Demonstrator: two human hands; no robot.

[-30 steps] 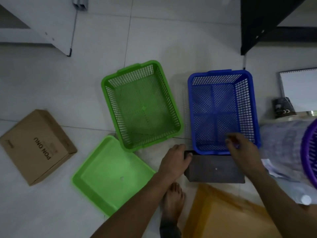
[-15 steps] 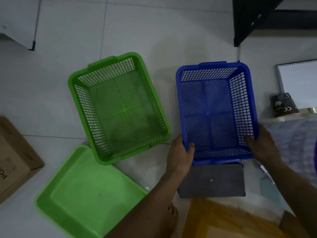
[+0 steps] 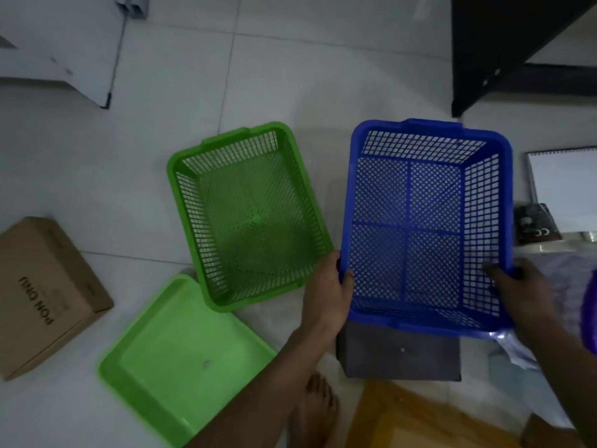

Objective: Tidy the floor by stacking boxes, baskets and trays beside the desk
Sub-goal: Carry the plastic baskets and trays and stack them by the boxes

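- Nearest you, at six o'clock, a dark grey box (image 3: 400,354) lies on the tiled floor (image 3: 290,76) under the near edge of the blue basket (image 3: 426,227).
- Your left hand (image 3: 326,295) and right hand (image 3: 520,286) each curl over a side rim of that rigid plastic mesh basket.
- Judged step: carrying it; next, nest it squarely into the green basket (image 3: 248,215) at nine o'clock.
- Farther left: a smooth green tray (image 3: 181,357) and a cardboard box (image 3: 45,292).
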